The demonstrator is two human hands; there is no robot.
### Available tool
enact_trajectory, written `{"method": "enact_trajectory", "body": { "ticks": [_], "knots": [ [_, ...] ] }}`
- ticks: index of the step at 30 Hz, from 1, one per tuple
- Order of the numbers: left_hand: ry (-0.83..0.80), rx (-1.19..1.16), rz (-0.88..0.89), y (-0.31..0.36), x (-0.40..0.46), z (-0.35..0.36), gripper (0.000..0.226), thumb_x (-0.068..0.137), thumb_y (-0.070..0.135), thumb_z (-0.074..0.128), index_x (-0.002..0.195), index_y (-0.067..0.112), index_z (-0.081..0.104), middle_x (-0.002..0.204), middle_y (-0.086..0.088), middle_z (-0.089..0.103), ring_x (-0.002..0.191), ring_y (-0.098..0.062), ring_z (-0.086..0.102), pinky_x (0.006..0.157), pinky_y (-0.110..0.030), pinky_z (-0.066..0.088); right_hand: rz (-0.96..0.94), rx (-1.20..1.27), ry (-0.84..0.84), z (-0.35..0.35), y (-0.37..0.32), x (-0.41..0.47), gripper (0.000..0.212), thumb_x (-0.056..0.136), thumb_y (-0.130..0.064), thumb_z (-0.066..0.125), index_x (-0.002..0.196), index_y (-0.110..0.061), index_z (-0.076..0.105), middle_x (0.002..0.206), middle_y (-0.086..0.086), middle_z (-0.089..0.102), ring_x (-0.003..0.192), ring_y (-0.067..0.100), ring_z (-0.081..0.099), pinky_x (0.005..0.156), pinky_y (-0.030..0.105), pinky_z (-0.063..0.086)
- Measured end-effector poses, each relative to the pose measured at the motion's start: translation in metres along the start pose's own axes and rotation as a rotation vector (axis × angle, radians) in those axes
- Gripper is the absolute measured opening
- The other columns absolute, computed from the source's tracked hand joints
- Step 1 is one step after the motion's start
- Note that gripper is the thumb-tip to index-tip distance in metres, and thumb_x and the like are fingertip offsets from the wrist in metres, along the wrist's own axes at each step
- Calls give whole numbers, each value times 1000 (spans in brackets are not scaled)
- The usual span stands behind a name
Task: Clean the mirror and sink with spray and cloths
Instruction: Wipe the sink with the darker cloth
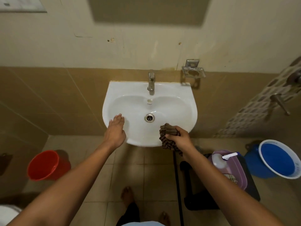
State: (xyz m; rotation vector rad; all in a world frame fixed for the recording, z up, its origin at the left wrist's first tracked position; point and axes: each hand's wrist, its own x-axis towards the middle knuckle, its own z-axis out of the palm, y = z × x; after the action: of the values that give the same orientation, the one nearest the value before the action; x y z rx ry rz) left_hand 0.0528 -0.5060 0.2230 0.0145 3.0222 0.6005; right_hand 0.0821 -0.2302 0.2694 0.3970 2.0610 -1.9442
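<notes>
A white wall-mounted sink (171, 88) with a metal tap (151, 82) and a round drain (149, 117) fills the middle of the view. My left hand (116, 129) lies flat with straight fingers on the sink's front left rim. My right hand (178, 136) grips a bunched brown striped cloth (168, 130) at the front right rim, and part of the cloth hangs below the hand. A spray bottle (219, 160) with a white nozzle stands in a purple basket (239, 175) on the floor at the right. The mirror's lower edge (146, 12) shows at the top.
A red bucket (44, 165) stands on the floor at the left. A blue bucket (276, 159) with a white rim sits at the right. A metal soap holder (193, 70) hangs on the wall right of the tap. A black stool (203, 193) holds the basket. My bare feet show below.
</notes>
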Motion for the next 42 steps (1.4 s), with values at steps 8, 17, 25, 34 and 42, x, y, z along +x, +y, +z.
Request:
{"method": "enact_trajectory", "body": {
  "ticks": [8, 17, 25, 34, 42],
  "knots": [
    [46, 32, 118, 7, -53, 4, 34, 79, 4, 52, 107, 11, 70, 109, 0, 67, 104, -22, 61, 87, -33, 52, 72, 79, -16, -37, 37, -35, 26, 86, -2, 71, 101, -24, 70, 104, 3, 75, 101, 24, 70, 87, 41, 58],
    [105, 46, 66, 1, -63, 1, 37, 83, 5, 51, 118, 11, 61, 117, -2, 63, 109, -24, 58, 89, -37, 52, -128, -188, -163, 33, 27, -22, 27, 90, -15, 65, 115, -26, 66, 88, 0, 66, 74, 19, 58, 66, 30, 47],
    [176, 134, 45, -31, -52, -12, 65, 89, 7, 47, 150, 5, 24, 157, -14, 25, 147, -26, 19, 120, -38, 5, -737, -1309, -327, 146, 31, 13, 52, 98, -24, 54, 147, -28, 39, 146, 9, 41, 124, 34, 43, 96, 46, 43],
    [140, 67, 31, -72, -39, -22, 72, 81, -1, 40, 150, 4, 22, 159, -13, 20, 148, -26, 13, 122, -42, 6, -1160, -1672, -168, 136, 71, 9, 40, 87, -7, 38, 102, -7, 75, 128, 10, 62, 108, 36, 56, 82, 45, 52],
    [119, 51, 144, -69, -35, -20, 73, 80, -5, 42, 150, 2, 20, 158, -15, 19, 148, -29, 13, 121, -44, 6, -679, -1591, -502, 137, 88, -24, 33, 95, -14, 48, 122, -14, 66, 127, 7, 57, 115, 31, 44, 89, 45, 45]
  ]
}}
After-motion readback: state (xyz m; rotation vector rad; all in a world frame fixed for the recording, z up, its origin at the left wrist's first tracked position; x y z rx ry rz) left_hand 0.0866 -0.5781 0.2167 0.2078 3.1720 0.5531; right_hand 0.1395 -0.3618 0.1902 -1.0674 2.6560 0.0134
